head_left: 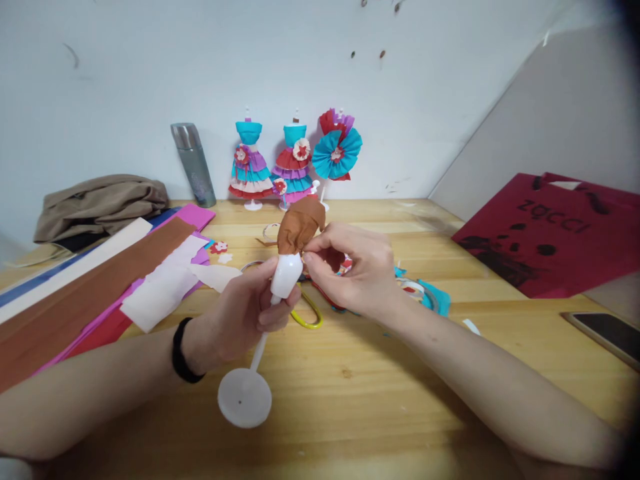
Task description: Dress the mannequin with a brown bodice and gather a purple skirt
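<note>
A small white mannequin point(287, 275) on a thin stem is tilted over the table, its round base point(245, 399) hanging toward me. My left hand point(250, 297) is closed around its lower body and stem. Brown crepe paper point(301, 223) wraps the upper part, gathered into creases at the waist. At that waist my right hand point(350, 263) pinches the paper's edge between thumb and fingers. Under the hands lie scissors with a yellow handle point(307, 325), partly hidden.
Behind stand two paper-dressed mannequins point(250, 167) and another with a blue rosette point(337, 155). A grey flask point(194, 165) leans at the wall. Crepe strips point(100, 273) and brown cloth point(103, 200) lie left; a red bag point(545, 240), tape roll point(430, 293) and phone point(607, 333) lie right.
</note>
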{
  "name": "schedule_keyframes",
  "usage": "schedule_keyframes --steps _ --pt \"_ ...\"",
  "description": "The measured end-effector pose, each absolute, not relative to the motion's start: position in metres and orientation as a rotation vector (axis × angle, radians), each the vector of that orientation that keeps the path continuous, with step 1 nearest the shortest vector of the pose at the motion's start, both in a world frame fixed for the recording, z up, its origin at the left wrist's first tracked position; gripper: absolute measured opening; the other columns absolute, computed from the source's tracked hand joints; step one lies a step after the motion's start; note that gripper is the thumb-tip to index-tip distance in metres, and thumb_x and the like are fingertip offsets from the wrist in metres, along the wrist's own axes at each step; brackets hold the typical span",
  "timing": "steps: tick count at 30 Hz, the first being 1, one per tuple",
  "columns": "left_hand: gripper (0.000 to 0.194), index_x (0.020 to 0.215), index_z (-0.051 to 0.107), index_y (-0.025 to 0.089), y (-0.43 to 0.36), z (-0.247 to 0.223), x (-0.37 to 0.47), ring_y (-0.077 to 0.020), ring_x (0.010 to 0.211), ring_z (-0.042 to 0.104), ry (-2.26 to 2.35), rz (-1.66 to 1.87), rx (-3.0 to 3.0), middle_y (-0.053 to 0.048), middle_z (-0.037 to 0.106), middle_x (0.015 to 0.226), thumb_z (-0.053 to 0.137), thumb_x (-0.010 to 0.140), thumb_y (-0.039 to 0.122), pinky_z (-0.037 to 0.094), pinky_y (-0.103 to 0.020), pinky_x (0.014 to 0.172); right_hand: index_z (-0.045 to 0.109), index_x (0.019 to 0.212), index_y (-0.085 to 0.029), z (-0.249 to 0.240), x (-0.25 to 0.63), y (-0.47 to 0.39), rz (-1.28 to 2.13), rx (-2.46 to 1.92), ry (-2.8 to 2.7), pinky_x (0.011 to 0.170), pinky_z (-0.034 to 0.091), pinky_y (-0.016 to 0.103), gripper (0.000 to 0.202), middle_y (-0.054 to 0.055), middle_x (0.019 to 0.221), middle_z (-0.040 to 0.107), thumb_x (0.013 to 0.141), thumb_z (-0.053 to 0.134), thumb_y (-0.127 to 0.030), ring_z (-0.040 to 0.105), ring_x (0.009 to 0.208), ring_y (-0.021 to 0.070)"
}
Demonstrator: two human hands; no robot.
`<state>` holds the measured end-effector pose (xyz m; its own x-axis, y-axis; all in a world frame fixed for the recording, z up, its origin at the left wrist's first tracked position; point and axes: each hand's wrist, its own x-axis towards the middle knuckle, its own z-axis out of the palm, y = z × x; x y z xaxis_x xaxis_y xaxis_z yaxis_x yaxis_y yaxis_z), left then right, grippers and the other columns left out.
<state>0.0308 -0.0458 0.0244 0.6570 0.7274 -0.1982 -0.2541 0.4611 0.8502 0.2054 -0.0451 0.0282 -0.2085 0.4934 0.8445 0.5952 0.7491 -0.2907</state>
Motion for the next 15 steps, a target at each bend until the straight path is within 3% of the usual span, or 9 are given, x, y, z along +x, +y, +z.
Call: schedule_keyframes --steps 15 --pt "0.033 0.077 0.051 0.013 -0.0464 0.0211 0.0293 -0.0036 0.041 0.026 0.592 0.648 0.937 0.001 0.047 0.062 0.033 0.099 0.028 0.018 -0.019 0.041 0.054 0.065 -0.020 0.0274 0.2059 -0.0431 -0.247 -0.828 -1.893 0.048 0.036 0.025 0.018 -0.002 0.057 0.054 0.077 0.056 -0.006 0.044 0.048 0.0088"
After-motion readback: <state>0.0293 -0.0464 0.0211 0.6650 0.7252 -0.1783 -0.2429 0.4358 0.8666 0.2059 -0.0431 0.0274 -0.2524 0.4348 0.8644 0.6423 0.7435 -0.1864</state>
